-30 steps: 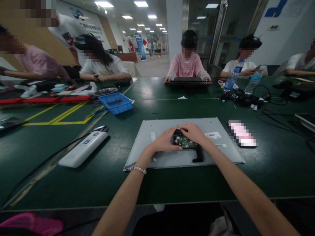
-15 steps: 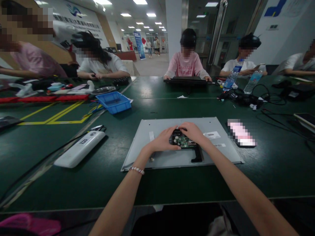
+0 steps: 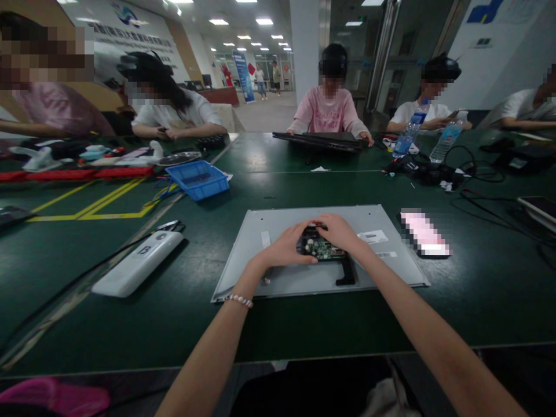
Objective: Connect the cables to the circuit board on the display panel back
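A grey metal display panel (image 3: pixel 243 255) lies flat in front of me with its back side up. On its middle sits a green circuit board (image 3: pixel 322 249) in a black plastic bracket (image 3: pixel 346 275), one arm of which reaches toward me. My left hand (image 3: pixel 286 246) is curled round the board's left side, thumb at the near edge and fingers at the far edge. From the right, my right hand (image 3: pixel 337 231) has its bent fingers closed at the board's far edge, close to the left fingertips. What lies under those fingertips is hidden.
Left of the panel lies a white power bank (image 3: pixel 139 263) with a black cable. A phone (image 3: pixel 425 233) is at the right. Farther back are a blue tray (image 3: pixel 197 179), water bottles (image 3: pixel 449 139) and tangled cables. Across the table a person handles a black flat panel (image 3: pixel 319 142).
My hands stay on the board with hardly any movement. The view has shifted slightly. Across the table, the black panel has tilted, its left end raised and moved leftward.
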Action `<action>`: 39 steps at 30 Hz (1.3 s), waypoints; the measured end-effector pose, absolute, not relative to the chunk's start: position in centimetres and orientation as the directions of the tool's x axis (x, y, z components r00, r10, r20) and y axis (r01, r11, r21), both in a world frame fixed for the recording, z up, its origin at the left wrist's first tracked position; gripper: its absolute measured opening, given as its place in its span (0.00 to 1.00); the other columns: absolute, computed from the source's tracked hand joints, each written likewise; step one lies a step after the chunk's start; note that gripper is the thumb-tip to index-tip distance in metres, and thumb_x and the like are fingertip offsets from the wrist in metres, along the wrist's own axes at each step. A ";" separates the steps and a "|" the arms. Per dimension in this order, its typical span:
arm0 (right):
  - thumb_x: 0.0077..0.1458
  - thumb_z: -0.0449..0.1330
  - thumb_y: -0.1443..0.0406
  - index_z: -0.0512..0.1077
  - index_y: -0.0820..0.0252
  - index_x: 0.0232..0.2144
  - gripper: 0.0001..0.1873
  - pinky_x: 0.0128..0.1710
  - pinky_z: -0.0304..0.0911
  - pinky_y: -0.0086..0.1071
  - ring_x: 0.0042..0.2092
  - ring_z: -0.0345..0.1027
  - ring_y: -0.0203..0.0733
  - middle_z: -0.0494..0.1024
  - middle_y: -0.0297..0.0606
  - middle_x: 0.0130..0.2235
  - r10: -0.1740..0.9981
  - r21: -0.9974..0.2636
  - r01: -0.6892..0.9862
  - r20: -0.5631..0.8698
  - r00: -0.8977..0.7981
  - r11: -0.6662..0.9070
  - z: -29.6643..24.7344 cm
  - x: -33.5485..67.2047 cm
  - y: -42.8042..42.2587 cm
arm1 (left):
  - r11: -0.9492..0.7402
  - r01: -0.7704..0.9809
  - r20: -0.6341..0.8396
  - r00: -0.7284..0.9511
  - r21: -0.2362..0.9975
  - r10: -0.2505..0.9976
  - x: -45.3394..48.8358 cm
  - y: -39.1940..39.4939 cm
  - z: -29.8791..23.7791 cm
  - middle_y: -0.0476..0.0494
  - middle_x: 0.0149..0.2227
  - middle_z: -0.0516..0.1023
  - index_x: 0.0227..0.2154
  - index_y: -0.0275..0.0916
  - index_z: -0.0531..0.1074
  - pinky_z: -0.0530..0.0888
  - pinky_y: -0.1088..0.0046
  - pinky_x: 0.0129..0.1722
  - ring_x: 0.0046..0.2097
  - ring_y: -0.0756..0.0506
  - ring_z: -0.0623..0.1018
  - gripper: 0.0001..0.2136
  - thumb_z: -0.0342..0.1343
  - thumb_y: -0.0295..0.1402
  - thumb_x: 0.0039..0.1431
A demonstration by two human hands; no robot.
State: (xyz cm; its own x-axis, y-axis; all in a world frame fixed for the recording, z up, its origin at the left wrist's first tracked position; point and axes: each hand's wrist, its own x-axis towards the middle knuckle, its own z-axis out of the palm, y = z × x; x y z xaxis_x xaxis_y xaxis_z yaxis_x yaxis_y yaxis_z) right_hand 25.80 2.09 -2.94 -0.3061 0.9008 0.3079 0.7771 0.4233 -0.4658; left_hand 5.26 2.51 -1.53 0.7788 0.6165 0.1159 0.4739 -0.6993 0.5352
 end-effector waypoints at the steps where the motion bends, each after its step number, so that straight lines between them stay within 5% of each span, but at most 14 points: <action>1: 0.56 0.54 0.70 0.73 0.60 0.44 0.14 0.49 0.58 0.33 0.47 0.67 0.41 0.76 0.42 0.44 0.898 -0.469 0.772 0.314 -0.308 0.429 -2.8 25.8 2.0 | -0.700 0.470 0.118 0.780 0.537 0.614 5.3 2.5 -1.5 0.35 0.63 0.52 0.64 0.42 0.42 0.54 0.50 0.60 0.63 0.33 0.55 0.47 0.60 0.49 0.45; 10: 0.55 0.55 0.67 0.74 0.59 0.43 0.14 0.51 0.58 0.38 0.50 0.67 0.45 0.76 0.41 0.46 0.925 -0.454 0.810 0.252 -0.283 0.371 0.8 29.5 0.5 | -0.691 0.471 0.108 0.779 0.548 0.617 5.2 2.3 -1.1 0.34 0.64 0.50 0.64 0.41 0.42 0.53 0.49 0.60 0.63 0.32 0.53 0.48 0.60 0.50 0.44; 20: 0.46 0.60 0.68 0.75 0.58 0.42 0.17 0.40 0.65 0.34 0.41 0.71 0.42 0.76 0.42 0.43 0.981 -0.533 0.826 0.044 -0.192 0.185 -1.9 37.1 -2.4 | -0.740 0.484 0.135 0.788 0.467 0.600 5.8 1.0 0.0 0.39 0.66 0.40 0.64 0.44 0.40 0.48 0.48 0.62 0.65 0.31 0.45 0.47 0.61 0.47 0.46; 30: 0.50 0.57 0.62 0.77 0.58 0.32 0.10 0.34 0.63 0.34 0.34 0.71 0.41 0.78 0.40 0.32 0.993 -0.527 0.844 0.010 -0.115 0.103 -1.8 37.1 -3.1 | -0.841 0.433 0.159 0.852 0.326 0.500 8.5 -0.8 0.3 0.45 0.65 0.49 0.61 0.46 0.51 0.47 0.54 0.63 0.65 0.39 0.48 0.29 0.52 0.41 0.58; 39: 0.47 0.61 0.66 0.72 0.61 0.39 0.13 0.33 0.69 0.31 0.35 0.74 0.40 0.78 0.40 0.31 0.958 -0.924 0.315 -0.263 -0.117 -0.216 -0.8 35.5 -4.2 | -0.869 0.391 0.143 0.883 0.304 0.447 9.5 -1.4 0.1 0.43 0.61 0.58 0.59 0.42 0.55 0.54 0.59 0.61 0.62 0.41 0.56 0.23 0.48 0.35 0.61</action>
State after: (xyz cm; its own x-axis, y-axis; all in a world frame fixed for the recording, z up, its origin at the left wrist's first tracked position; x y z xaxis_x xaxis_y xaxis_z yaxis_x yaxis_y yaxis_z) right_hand 35.50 -4.25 -0.81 -0.1170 0.9576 -0.2634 0.3148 -0.2158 -0.9243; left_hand 9.47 -1.39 0.14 0.8828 0.4473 0.1432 0.3909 -0.8688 0.3040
